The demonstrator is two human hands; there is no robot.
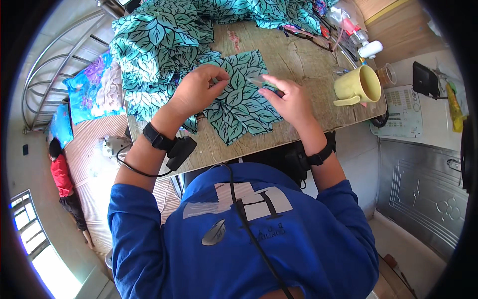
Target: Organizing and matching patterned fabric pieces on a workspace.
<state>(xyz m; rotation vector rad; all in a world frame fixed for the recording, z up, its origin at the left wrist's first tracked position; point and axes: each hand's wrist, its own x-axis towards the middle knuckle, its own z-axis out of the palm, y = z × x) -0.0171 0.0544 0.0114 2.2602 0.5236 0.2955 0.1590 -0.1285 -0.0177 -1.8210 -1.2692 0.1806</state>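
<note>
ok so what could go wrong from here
The small pale pointed tool in the grip of the right hand is blurred; if sharp, it could nick the teal, black-lined leaf-print fabric piece beneath it or the nearby left hand.

The yellow handled mug stands near the right edge of the brown wood-look table, so a stray arm might knock it off.

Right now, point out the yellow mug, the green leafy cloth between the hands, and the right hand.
Yellow mug [347, 85]: head view, outer wall.
Green leafy cloth [243, 103]: head view, its middle.
Right hand [294, 102]: head view, middle of the hand.
</note>
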